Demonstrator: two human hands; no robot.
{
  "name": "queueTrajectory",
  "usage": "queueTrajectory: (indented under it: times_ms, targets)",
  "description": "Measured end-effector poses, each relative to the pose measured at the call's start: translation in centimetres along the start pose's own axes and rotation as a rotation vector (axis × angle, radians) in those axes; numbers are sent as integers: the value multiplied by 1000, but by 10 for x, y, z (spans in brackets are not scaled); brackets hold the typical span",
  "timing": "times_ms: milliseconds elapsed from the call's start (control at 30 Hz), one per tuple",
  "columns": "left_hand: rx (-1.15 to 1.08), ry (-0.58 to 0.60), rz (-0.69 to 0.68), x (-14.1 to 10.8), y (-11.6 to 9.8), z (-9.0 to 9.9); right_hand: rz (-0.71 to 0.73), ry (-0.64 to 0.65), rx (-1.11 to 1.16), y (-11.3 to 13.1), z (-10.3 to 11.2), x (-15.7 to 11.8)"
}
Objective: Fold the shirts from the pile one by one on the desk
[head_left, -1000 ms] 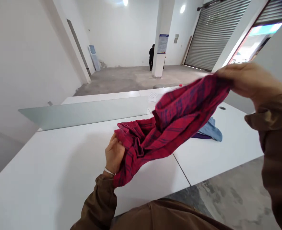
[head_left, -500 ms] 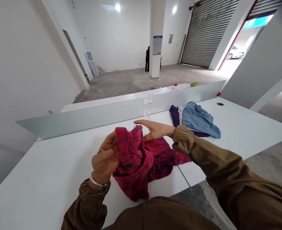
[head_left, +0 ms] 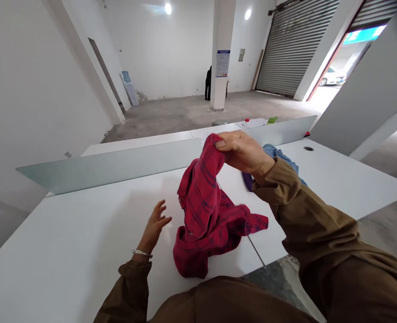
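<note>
A red plaid shirt [head_left: 201,202] with dark blue lines is crumpled on the white table [head_left: 117,237], its upper part lifted. My right hand [head_left: 242,150] pinches the raised end between thumb and fingers, above the rest of the cloth. To the left of the shirt, my left hand [head_left: 156,222] hovers with its fingers apart and nothing in it. A gap separates it from the fabric. Part of the shirt still rests on the tabletop, with one end spread toward the right. Inner folds are hidden.
Behind my right forearm lie a blue denim garment [head_left: 281,154] and a purple garment [head_left: 247,181], partly covered. A low frosted divider [head_left: 117,163] crosses the table. Beyond it stand a red-capped bottle [head_left: 247,123] and a green item [head_left: 272,120]. A person [head_left: 208,84] stands by the pillar.
My left hand has let go of the shirt and drawn down, away from it. My right hand has taken hold of the shirt and raised one end, up and to the right.
</note>
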State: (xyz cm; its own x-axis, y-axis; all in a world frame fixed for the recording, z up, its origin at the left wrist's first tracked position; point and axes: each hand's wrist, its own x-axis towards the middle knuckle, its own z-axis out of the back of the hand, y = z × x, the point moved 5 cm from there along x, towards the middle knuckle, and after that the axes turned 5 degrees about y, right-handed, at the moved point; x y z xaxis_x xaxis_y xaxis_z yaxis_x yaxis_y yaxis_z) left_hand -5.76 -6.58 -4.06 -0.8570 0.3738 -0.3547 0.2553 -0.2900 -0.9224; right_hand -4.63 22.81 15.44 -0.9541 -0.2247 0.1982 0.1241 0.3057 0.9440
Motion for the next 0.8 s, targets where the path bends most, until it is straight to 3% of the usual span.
queueTrajectory:
  times_ms: [100, 233, 333, 500, 567, 633, 733, 800]
  targets:
    - [51, 172, 28, 9, 9, -38, 136, -40, 10, 32, 0, -3]
    - [135, 346, -106, 13, -19, -84, 289, -48, -24, 68, 6, -11]
    - [92, 438, -158, 10, -35, -105, 325, -165, -109, 85, 14, -17]
    - [-135, 548, 17, -1, -36, -129, 341, -330, -214, 108, 32, -41]
    - [-198, 498, 39, 0, -46, -128, 323, -393, -270, 117, 47, -58]
    - [-214, 368, 4, 7, -68, -114, 304, -490, -374, 126, 65, -77]
    - [-108, 133, -156, 23, -123, -76, 296, -637, -582, 135, 89, -97]
    - [17, -32, -352, 30, -171, -48, 278, -717, -724, 138, 99, -102]
